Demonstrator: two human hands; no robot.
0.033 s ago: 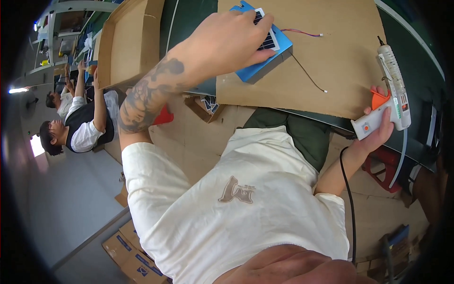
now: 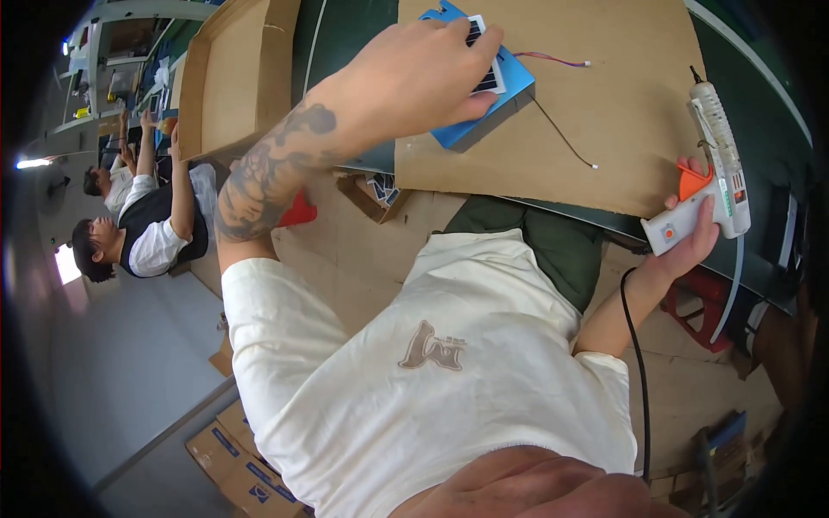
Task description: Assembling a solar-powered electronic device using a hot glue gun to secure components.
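A blue box-shaped housing (image 2: 520, 79) lies on a brown cardboard sheet (image 2: 604, 104). On its top face is a small white-edged solar panel (image 2: 492, 80). My left hand (image 2: 419, 78) spans this panel from above, thumb at the near edge and fingers at the far side, hiding much of it. Thin red-blue wires (image 2: 553, 59) and a dark wire (image 2: 561, 131), each with a small white connector, trail from the housing. Away to the right, my right hand (image 2: 695, 242) is wrapped around a white hot glue gun (image 2: 724, 173) with an orange trigger. Its dark nozzle points away from me.
An open cardboard box (image 2: 224, 95) stands at the left. Below the table edge a small carton (image 2: 371, 197) holds panel-like pieces. A black cord (image 2: 635, 345) hangs by my right arm. Red stools (image 2: 704, 302) show lower right. Co-workers (image 2: 155, 207) sit at far left.
The solar panel has shifted slightly left on the blue housing under my left hand. My right hand and the glue gun stay in place.
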